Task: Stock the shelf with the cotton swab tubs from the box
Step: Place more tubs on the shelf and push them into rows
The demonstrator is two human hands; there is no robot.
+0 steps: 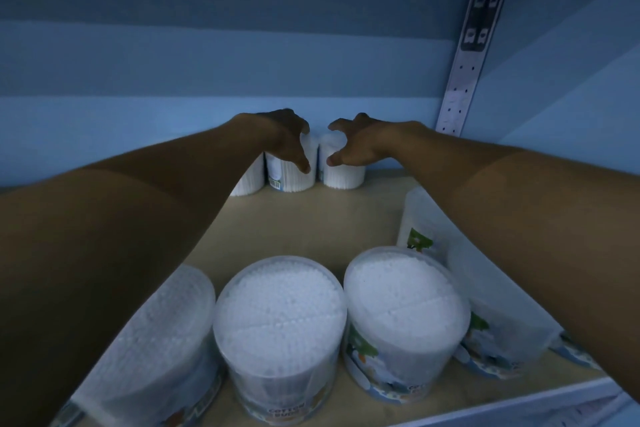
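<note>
Both arms are reaching toward the rear of the shelf (311,218), a pale wood-grain board with a light metal front edge. At centre frame, the left hand (289,140) is wrapping its fingers over the top of a rear cotton swab tub (294,177), a clear cylindrical container packed with upright white swabs and bearing a barcode label; thumb and fingers are curled round its lid. Just right of it, the right hand (356,144) is arching in a claw shape over a second rear tub (344,175); whether the fingers are actually contacting it cannot be determined. A third rear tub (247,180) is standing partly hidden behind the left forearm.

Along the lower part of the frame, a front row of larger round tubs is standing upright: a centre tub (280,312) and a right-centre tub (405,298), each with a translucent lid showing densely packed white swab tips. Further tubs are sitting at lower left and right, partly covered by the forearms. A perforated metal upright (474,45) is running through the upper right.
</note>
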